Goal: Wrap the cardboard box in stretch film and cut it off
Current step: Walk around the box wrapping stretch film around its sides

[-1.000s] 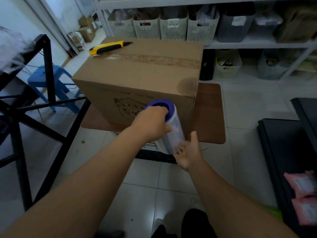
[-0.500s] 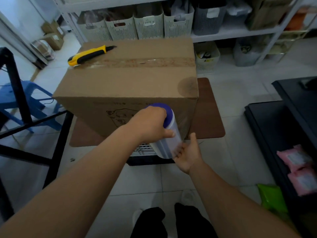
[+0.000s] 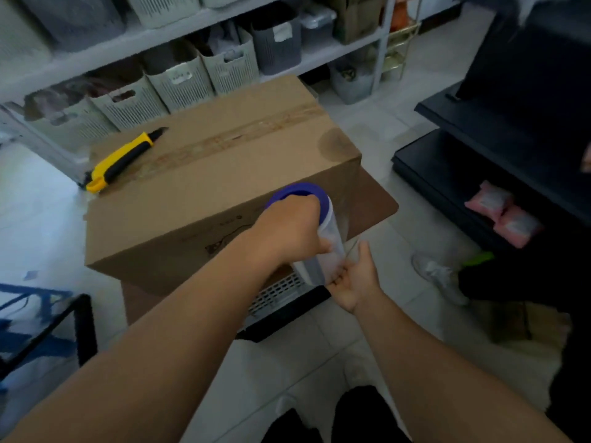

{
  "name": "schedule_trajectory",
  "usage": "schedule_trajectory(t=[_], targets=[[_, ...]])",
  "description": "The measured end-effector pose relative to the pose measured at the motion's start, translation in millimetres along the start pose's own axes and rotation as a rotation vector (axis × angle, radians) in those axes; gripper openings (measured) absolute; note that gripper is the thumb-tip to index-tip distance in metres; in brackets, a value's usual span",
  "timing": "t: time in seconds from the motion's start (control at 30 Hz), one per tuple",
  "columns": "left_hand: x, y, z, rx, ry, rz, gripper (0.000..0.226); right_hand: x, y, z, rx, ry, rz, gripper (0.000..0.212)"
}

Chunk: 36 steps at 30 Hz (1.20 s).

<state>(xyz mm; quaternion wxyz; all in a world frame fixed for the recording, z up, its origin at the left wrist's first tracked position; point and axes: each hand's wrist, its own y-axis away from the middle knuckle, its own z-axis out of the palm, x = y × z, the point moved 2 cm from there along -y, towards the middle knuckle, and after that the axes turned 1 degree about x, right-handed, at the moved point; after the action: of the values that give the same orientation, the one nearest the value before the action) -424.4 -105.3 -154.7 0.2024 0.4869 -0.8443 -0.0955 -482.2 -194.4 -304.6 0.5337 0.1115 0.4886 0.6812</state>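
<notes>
Shifted since half a second ago: our stretch film roll now sits at the cardboard box near-right corner, 5 o'clock. Left hand fingers grasp its top; right hand fingers grasp its base. Utility knife: box top, 10 o'clock.

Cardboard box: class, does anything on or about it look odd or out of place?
A yellow utility knife lies loose near the far left edge of the cardboard box, so it might slip off during wrapping. A dark round stain marks the top's right corner.
</notes>
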Motion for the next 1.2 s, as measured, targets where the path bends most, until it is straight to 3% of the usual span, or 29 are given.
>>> schedule_trajectory(t=[0.2,0.33,0.5,1.2], targets=[[-16,4,-3,-0.066,0.088,-0.012,0.023,0,12,10,-0.004,0.086,0.041,0.062],[-18,2,-1,-0.059,0.072,-0.025,0.027,0,4,4,0.004,0.110,0.083,0.079],[-19,5,1,-0.070,0.065,-0.044,0.029,0,0,2,0.021,0.098,0.104,0.083],[-36,7,6,-0.101,0.084,0.018,0.032,20,0,13,0.090,0.024,0.053,0.080]])
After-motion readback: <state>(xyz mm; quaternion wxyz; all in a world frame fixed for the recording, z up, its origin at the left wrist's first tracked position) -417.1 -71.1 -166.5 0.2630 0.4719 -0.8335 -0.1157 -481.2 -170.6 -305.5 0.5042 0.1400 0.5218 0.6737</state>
